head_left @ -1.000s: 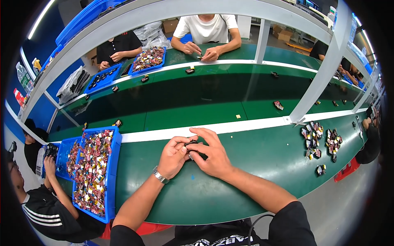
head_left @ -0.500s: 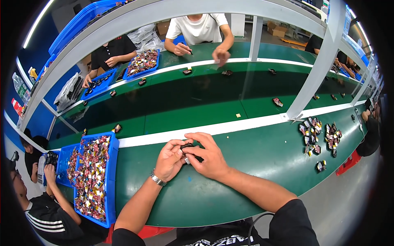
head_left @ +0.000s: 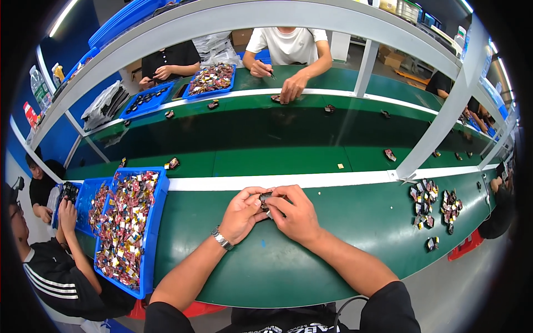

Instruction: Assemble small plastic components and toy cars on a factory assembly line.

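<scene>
left grip point(head_left: 241, 215) and right grip point(head_left: 296, 214) hold dark part point(head_left: 265, 197)

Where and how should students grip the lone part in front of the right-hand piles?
Probably pinch the lone part by opposite sides, coming from the near left: it looks compact, and the piles lie on its far side.

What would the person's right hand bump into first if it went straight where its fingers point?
The right hand would probably first meet the small dark part between the hands, then the left hand; depth is hard to judge.
</scene>
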Available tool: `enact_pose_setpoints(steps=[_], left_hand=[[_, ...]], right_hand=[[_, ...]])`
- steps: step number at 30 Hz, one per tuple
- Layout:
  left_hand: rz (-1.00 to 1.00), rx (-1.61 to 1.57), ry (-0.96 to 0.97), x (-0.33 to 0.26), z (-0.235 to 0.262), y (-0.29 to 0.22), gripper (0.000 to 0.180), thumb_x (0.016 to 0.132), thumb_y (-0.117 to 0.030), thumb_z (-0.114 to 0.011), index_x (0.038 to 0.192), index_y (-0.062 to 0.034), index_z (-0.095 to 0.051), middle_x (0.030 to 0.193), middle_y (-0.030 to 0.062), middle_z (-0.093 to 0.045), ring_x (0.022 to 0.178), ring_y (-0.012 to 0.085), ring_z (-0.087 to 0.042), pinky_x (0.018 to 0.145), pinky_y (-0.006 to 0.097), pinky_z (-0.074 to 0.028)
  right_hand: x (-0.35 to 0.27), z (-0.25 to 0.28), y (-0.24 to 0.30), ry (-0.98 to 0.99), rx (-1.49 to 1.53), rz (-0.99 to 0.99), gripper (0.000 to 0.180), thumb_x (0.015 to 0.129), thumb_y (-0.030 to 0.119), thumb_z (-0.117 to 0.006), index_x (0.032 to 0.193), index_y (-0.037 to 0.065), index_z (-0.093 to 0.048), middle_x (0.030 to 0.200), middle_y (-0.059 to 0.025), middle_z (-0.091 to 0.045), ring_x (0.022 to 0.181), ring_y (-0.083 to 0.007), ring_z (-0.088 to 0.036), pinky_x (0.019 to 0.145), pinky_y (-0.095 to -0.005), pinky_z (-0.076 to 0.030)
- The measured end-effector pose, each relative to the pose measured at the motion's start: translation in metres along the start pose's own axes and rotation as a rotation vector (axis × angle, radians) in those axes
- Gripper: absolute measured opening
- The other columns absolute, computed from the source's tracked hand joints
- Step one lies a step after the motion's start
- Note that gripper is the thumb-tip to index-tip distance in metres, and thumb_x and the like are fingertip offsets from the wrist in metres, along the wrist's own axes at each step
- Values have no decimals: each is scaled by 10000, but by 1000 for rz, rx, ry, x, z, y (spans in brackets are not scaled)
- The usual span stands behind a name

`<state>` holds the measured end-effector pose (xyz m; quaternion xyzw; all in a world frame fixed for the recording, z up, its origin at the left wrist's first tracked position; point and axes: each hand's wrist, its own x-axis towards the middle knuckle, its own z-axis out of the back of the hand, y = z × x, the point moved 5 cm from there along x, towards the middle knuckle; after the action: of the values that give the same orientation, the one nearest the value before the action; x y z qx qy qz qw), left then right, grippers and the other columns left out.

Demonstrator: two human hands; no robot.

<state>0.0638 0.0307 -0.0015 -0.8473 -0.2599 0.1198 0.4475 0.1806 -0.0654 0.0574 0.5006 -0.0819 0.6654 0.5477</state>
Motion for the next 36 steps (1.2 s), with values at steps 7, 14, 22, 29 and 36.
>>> enact_pose_setpoints(steps=[7,14,22,29,36], left_hand=[[17,12,-22,-1,1,1,294,1009,-106,-560,1287,-41,-490,1305,119,-604,1166,202,-609,999,417,-523],[33,11,-33,-1,0,3,299,1008,-117,-567,1285,-38,-488,1327,118,-593,1171,201,-605,997,419,-523],[24,44,-36,-2,-2,1,301,1010,-145,-578,1277,-39,-488,1317,112,-605,1161,192,-607,983,411,-527],[17,103,-85,-1,-4,3,280,1016,-112,-551,1279,-41,-487,1308,112,-608,1155,194,-610,976,407,-528],[8,50,-124,-1,1,0,265,1027,-50,-484,1291,-24,-478,1298,122,-614,1159,179,-609,980,364,-529]], right_hand=[[2,-2,6,15,-83,18,236,733,-23,-775,950,51,-718,977,-67,-644,848,-233,-629,689,-334,-550],[2,-3,6,24,-141,58,206,740,-8,-774,928,38,-704,943,-59,-647,826,-231,-631,683,-340,-538],[1,-6,7,-10,-182,105,177,729,-14,-768,886,45,-711,936,-45,-645,829,-227,-632,685,-333,-541],[-3,-10,5,25,-276,115,157,745,14,-763,890,45,-711,922,-51,-638,827,-226,-623,685,-333,-531],[0,-11,16,50,-203,-15,304,744,79,-787,1032,29,-705,1089,-110,-648,934,-274,-639,782,-357,-554]])
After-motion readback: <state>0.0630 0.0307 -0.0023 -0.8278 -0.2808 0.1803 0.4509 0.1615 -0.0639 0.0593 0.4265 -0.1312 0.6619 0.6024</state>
